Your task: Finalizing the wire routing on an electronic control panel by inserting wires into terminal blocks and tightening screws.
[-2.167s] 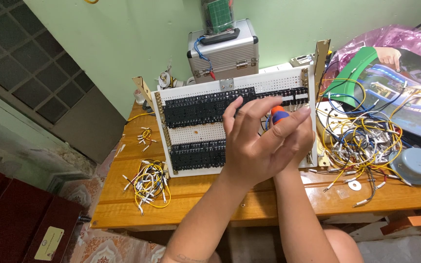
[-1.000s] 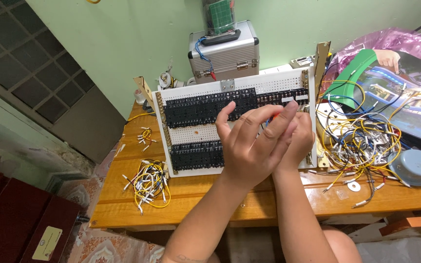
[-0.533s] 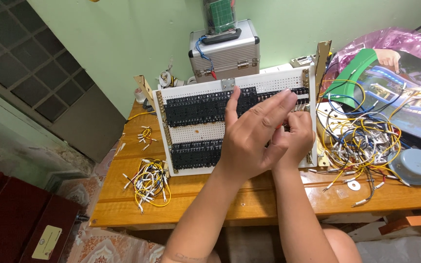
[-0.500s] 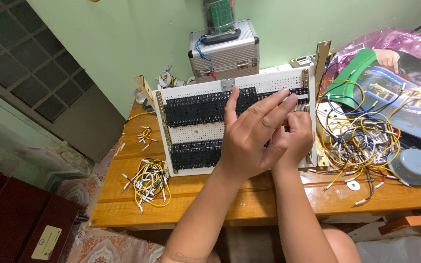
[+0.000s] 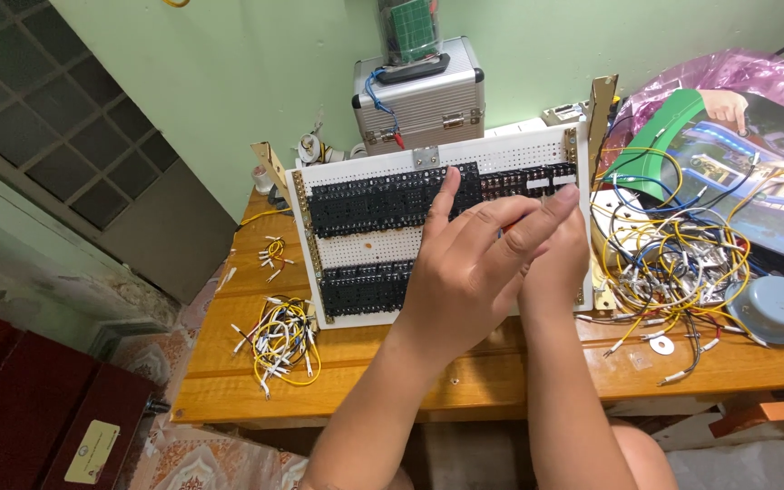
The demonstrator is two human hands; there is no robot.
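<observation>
Wooden bench point(image 5: 465, 381), white board point(image 5: 369, 240) propped mid-table, black sockets point(image 5: 374, 201) mostly seated. Loose wire tangle point(image 5: 682, 263) right and jumper pile point(image 5: 279, 340) left look unused. Left hand point(image 5: 474, 272) spread over board; right hand point(image 5: 555, 263) hidden, grip unclear.

White perforated board point(image 5: 369, 245), rectangular, propped upright with a slight backward lean on the wooden table edge. Gold-coloured strips run down both short sides. Upper band of black socket blocks point(image 5: 365, 200) spans most of the width; a second, shorter black band point(image 5: 365, 289) sits lower left. Bare dotted strip between the two bands. Right-centre portion hidden behind the hands. Possibly a small orange-red part at the fingertips, too obscured to identify.
</observation>
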